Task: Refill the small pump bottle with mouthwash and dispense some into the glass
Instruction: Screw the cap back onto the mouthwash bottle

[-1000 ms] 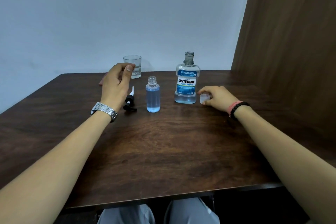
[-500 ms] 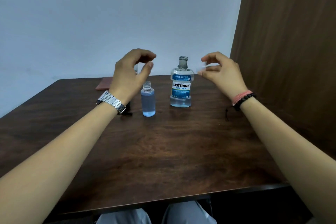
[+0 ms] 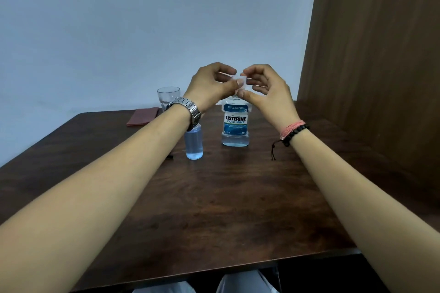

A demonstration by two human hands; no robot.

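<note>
I am seeing both forearms crossing the dark table (image 3: 226, 197) from the lower corners. Mid-frame, the small bottle (image 3: 194, 144) is standing uncapped, blue liquid inside, partly behind the left wrist. Right of it the mouthwash bottle (image 3: 235, 126) is standing upright. Above its neck, left hand (image 3: 209, 88) and right hand (image 3: 269, 93) are both pinching the translucent cap (image 3: 241, 79). Farther back, left of centre, the glass (image 3: 167, 97) is standing beside a reddish pad (image 3: 142, 116).
</note>
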